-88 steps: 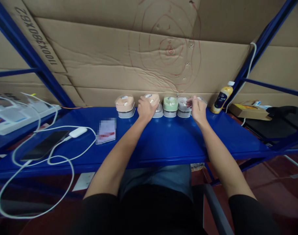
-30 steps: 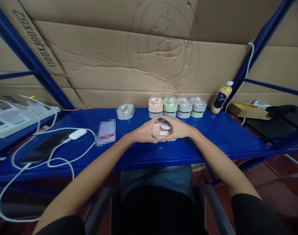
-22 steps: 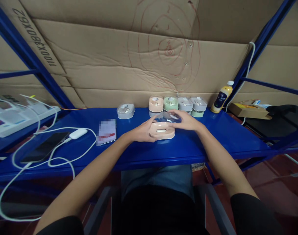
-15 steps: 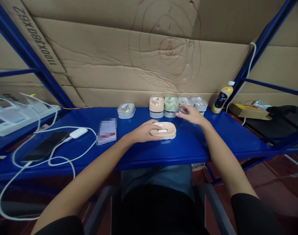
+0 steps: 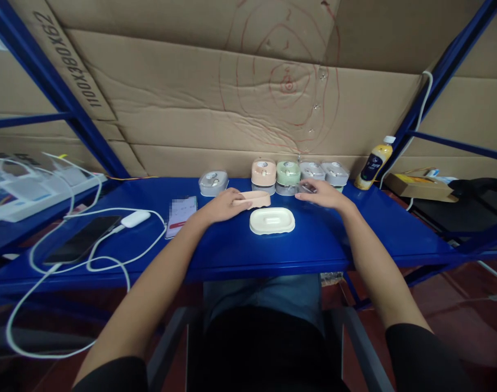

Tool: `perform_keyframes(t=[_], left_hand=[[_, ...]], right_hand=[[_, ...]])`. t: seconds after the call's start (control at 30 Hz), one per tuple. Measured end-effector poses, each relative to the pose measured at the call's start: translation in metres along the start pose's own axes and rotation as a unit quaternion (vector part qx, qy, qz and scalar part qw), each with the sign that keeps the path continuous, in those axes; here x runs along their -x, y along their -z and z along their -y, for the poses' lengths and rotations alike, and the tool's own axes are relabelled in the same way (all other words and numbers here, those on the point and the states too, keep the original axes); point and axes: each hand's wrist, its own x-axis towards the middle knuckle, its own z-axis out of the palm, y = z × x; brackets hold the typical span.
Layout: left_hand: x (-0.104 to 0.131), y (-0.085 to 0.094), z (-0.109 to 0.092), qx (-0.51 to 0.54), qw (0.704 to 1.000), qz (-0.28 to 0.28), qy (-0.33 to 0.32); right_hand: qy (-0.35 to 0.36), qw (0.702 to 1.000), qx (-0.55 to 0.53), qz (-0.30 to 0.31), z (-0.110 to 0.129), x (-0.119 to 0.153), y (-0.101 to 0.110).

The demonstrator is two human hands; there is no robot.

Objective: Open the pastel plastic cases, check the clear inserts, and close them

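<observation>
My left hand [image 5: 222, 207] grips the left end of a peach oval soap-dish tray [image 5: 260, 199], held slightly tilted behind and left of a cream oval base [image 5: 272, 221]. That base lies on the blue table with a raised bar along its middle. Further right, my right hand [image 5: 322, 195] is closed around a clear, shiny piece [image 5: 308, 188], which looks like a transparent lid; the fingers partly hide it. Just behind this hand stand a green lidded box [image 5: 288, 171], a peach lidded box [image 5: 264, 172] and grey lidded boxes [image 5: 334, 173].
Another grey lidded box [image 5: 213, 183] stands apart to the left. A phone [image 5: 182, 216] and a dark phone [image 5: 85, 239] with a white cable lie at left. A juice bottle [image 5: 375, 163] stands at the back right, before the cardboard wall [image 5: 183, 87].
My left hand has lifted the peach tray off the cream base and moved it left and back, uncovering the base. My right hand stays nearly in place with the clear piece.
</observation>
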Motion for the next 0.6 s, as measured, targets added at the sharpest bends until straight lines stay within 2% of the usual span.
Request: perform_keyframes(t=[0.07, 0.13, 0.23, 0.3, 0.43, 0.6], left_hand=[[-0.001, 0.004, 0.005, -0.018, 1.000, 0.015, 0.002], [-0.001, 0.005, 0.006, -0.019, 1.000, 0.003, 0.002], [0.001, 0.002, -0.002, 0.014, 0.999, -0.030, -0.009], [0.003, -0.003, -0.012, 0.047, 0.997, -0.033, -0.045], [0.008, -0.020, -0.033, 0.080, 0.989, 0.002, -0.121], [0.013, -0.036, -0.047, 0.057, 0.991, 0.047, -0.111]], right_hand=[[-0.009, 0.999, 0.006, 0.034, -0.003, -0.001, 0.000], [-0.009, 0.999, 0.014, 0.050, -0.005, -0.001, 0.000], [0.005, 0.999, 0.015, 0.030, -0.004, -0.001, -0.001], [0.013, 1.000, 0.009, 0.002, -0.001, 0.001, -0.001], [0.016, 0.999, 0.005, -0.036, 0.004, 0.003, -0.001], [0.011, 0.999, 0.011, -0.029, 0.003, 0.002, -0.004]])
